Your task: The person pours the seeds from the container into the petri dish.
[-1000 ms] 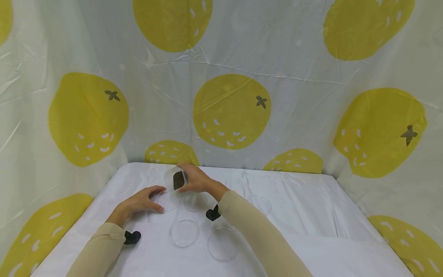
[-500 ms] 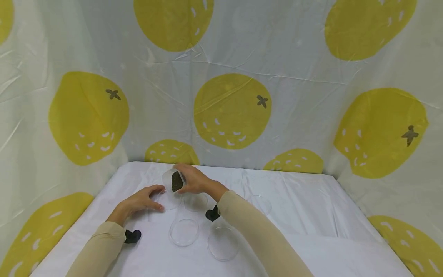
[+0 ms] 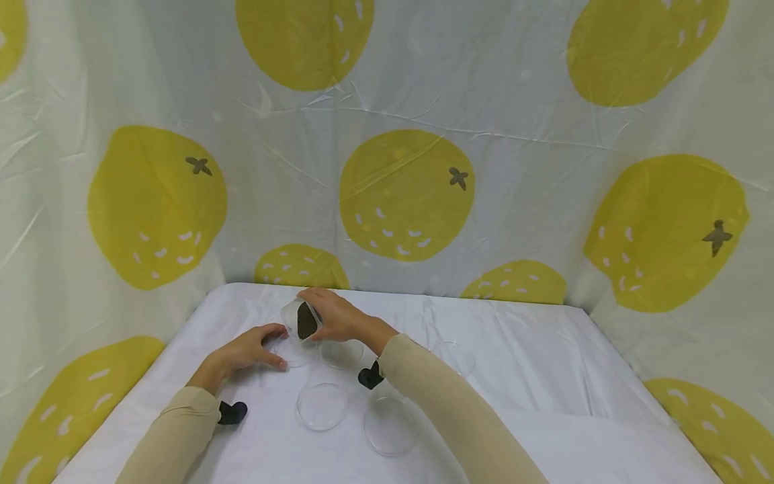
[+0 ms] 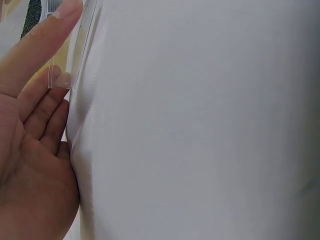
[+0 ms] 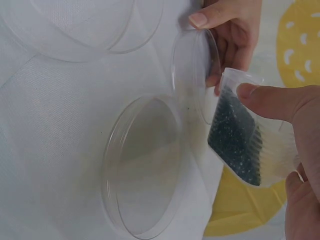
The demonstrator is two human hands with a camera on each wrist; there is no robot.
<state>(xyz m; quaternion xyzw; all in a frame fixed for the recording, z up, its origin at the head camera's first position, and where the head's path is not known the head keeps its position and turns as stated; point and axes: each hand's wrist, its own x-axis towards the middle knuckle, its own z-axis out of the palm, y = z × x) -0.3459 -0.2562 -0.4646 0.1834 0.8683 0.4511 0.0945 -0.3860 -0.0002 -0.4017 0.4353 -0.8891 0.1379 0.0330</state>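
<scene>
Fingers of the right hand [image 3: 340,316] pinch a clear plastic cup [image 5: 272,162], thumb pressed to its wall; part of that grip is hidden. Left hand [image 3: 244,348]: thumb and fingers spread apart, bent round opposite edges of a petri dish [image 3: 293,352] at the far left of the group.

Change over the last second: the cup shifts slightly leftward and toward the person, now at the far edge of that dish; the left hand keeps its place. Judged for the work: cup and dish are better lined up, the fill apparently still inside the cup.

Materials: dark granules [image 5: 232,132], coarse, green-black with pale flecks, banked in one side of the tilted cup. Cup wall angular, translucent, ribbed; direction of its mouth uncertain. Petri dish round, shallow, glossy. A second dish [image 5: 142,167] lies just beside it, with other clear discs [image 3: 322,407] nearer the person. White cloth [image 3: 544,363] satiny, creased.
</scene>
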